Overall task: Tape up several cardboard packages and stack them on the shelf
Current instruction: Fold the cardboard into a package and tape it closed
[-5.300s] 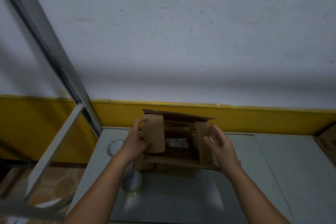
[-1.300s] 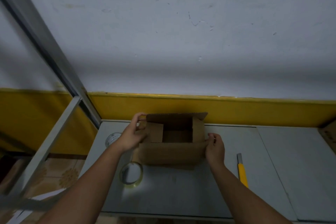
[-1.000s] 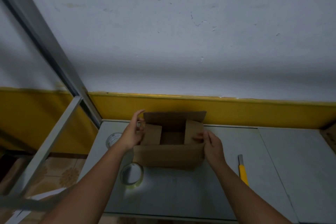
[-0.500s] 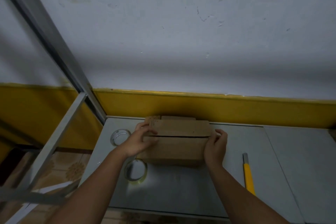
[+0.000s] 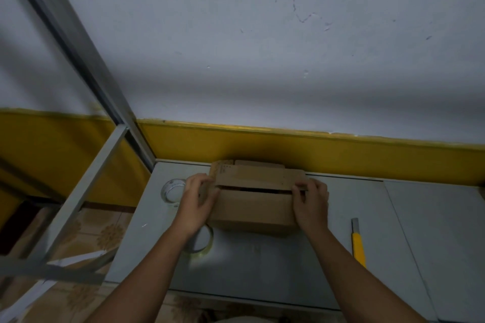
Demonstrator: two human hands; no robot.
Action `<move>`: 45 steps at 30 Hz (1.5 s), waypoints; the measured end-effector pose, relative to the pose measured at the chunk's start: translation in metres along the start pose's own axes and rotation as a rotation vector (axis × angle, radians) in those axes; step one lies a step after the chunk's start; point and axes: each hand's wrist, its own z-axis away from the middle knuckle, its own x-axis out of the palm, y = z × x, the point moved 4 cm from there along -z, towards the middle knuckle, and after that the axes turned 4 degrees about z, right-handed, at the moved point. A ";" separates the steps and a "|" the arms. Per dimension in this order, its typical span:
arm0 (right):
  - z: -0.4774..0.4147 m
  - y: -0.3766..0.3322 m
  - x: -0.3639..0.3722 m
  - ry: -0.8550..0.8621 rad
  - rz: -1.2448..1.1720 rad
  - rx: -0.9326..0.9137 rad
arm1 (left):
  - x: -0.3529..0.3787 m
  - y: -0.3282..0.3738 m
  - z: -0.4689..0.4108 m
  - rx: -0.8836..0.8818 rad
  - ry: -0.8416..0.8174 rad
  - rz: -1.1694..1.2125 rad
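Note:
A small brown cardboard box sits on the grey table near the yellow wall band. Its top flaps are folded down, with a dark narrow gap between them. My left hand grips the box's left end, fingers on the flap edge. My right hand grips the right end, fingertips pressing the far flap down. One clear tape roll lies just in front of the box's left corner, partly under my left wrist. A second tape roll lies further back at the left.
A yellow-handled utility knife lies on the table to the right of my right forearm. Grey metal shelf posts stand at the left, over a patterned tile floor. A second grey table surface adjoins on the right.
The box stood open with flaps up; both hands folded the side flaps in, then the long flaps down. Now the top is nearly closed and both hands hold its ends.

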 end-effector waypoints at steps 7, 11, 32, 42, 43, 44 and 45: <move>0.009 -0.020 -0.016 0.054 0.106 -0.167 | -0.021 -0.047 0.087 0.085 -0.241 -0.373; 0.015 -0.028 -0.021 0.061 0.025 -0.195 | -0.007 -0.068 0.104 0.121 -0.397 -0.716; 0.042 -0.184 -0.070 -0.312 -0.285 -0.641 | -0.067 0.161 0.044 0.592 -0.118 -0.412; 0.032 -0.165 -0.088 -0.180 -0.393 -0.444 | -0.045 0.170 0.034 0.670 -0.304 -0.390; 0.031 -0.163 -0.089 -0.174 -0.416 -0.412 | -0.042 0.173 0.032 0.679 -0.319 -0.378; 0.030 -0.161 -0.090 -0.173 -0.421 -0.397 | -0.038 0.176 0.031 0.689 -0.328 -0.364; 0.030 -0.160 -0.090 -0.176 -0.399 -0.400 | -0.034 0.179 0.031 0.693 -0.345 -0.342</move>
